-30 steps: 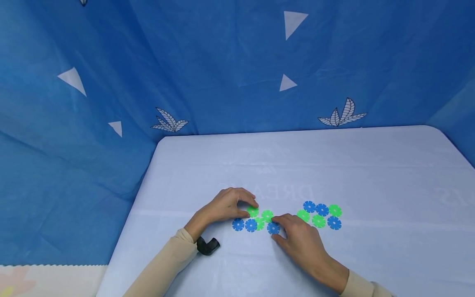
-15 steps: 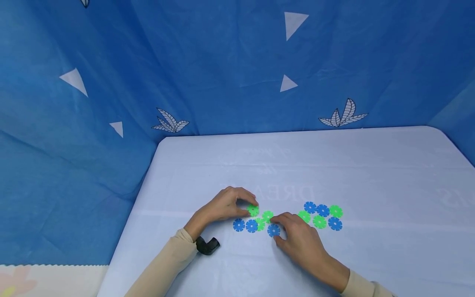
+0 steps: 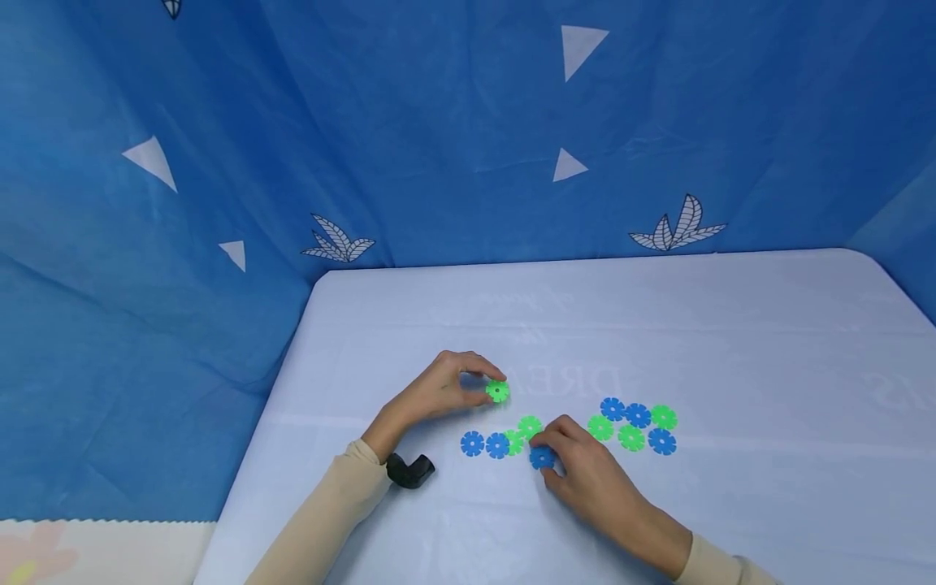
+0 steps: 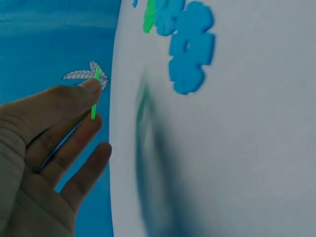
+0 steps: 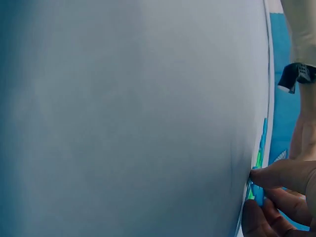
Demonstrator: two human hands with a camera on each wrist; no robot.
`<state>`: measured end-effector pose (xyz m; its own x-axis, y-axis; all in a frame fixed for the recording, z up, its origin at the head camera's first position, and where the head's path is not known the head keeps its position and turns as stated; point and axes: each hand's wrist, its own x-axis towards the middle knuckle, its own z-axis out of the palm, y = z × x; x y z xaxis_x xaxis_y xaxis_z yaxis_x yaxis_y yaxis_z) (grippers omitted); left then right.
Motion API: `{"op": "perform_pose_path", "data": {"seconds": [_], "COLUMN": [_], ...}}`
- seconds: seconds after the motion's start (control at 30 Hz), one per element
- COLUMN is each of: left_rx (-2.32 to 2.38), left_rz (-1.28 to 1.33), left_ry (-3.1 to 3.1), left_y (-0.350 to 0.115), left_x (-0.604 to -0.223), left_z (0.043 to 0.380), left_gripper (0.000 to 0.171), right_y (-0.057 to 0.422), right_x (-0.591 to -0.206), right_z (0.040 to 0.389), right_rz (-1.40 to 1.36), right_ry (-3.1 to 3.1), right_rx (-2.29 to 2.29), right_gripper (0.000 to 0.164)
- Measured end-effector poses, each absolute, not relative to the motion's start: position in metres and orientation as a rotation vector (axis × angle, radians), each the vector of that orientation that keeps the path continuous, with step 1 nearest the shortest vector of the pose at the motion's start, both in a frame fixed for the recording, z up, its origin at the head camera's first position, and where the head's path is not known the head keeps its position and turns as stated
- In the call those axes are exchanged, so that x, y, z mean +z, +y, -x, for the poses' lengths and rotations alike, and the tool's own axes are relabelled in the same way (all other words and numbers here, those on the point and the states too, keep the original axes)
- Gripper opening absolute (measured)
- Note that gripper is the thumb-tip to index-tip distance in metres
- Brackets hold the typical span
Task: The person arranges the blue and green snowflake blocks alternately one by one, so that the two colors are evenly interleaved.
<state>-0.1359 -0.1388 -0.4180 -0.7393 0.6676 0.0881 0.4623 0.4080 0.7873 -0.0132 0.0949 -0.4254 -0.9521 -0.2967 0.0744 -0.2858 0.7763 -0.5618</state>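
My left hand point(image 3: 437, 392) pinches a green notched interlocking disc point(image 3: 498, 392) between thumb and fingers, above the white table. In the left wrist view that green disc point(image 4: 93, 112) shows edge-on between thumb and fingertip. My right hand point(image 3: 594, 478) grips a blue notched disc point(image 3: 542, 458) by its edges, low over the table. The right wrist view shows this blue disc point(image 5: 257, 193) between thumb and fingers. Just left of the right fingertips lies a loose green disc point(image 3: 530, 427). Beside it, a blue disc point(image 3: 497, 445) overlaps another green one point(image 3: 515, 442).
A further blue disc point(image 3: 472, 444) lies at the left end of the near row. To the right is a group of several blue and green discs point(image 3: 632, 438). A black device point(image 3: 411, 471) sits at the left wrist. Blue patterned cloth point(image 3: 468, 130) hangs behind the table point(image 3: 731, 325).
My left hand has lifted the green disc up and away from the other discs. My right hand has drawn the blue disc slightly toward me, away from the green one.
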Motion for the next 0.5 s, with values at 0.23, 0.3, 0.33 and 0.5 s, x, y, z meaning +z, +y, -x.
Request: {"op": "perform_pose_path", "data": {"seconds": [0.23, 0.3, 0.33, 0.5], "left_rx": [1.268, 1.272, 1.276, 1.355], "left_rz": [-1.031, -1.037, -1.037, -0.992], "left_ry": [2.445, 2.458, 2.464, 2.495], "left_y": [-0.134, -0.133, -0.133, -0.132], "left_x": [-0.412, -0.412, -0.412, -0.414], "left_z": [0.149, 0.152, 0.154, 0.164], "left_gripper": [0.03, 0.03, 0.03, 0.03], "right_y": [0.095, 0.095, 0.095, 0.097], "right_x": [-0.424, -0.423, -0.422, -0.421], "right_z": [0.013, 0.013, 0.012, 0.011], "right_rz": [0.552, 0.558, 0.56, 0.602], "right_ry": [2.915, 2.912, 2.91, 2.904], "right_rx": [-0.949, -0.915, -0.902, -0.886], "right_gripper": [0.033, 0.033, 0.033, 0.034]}}
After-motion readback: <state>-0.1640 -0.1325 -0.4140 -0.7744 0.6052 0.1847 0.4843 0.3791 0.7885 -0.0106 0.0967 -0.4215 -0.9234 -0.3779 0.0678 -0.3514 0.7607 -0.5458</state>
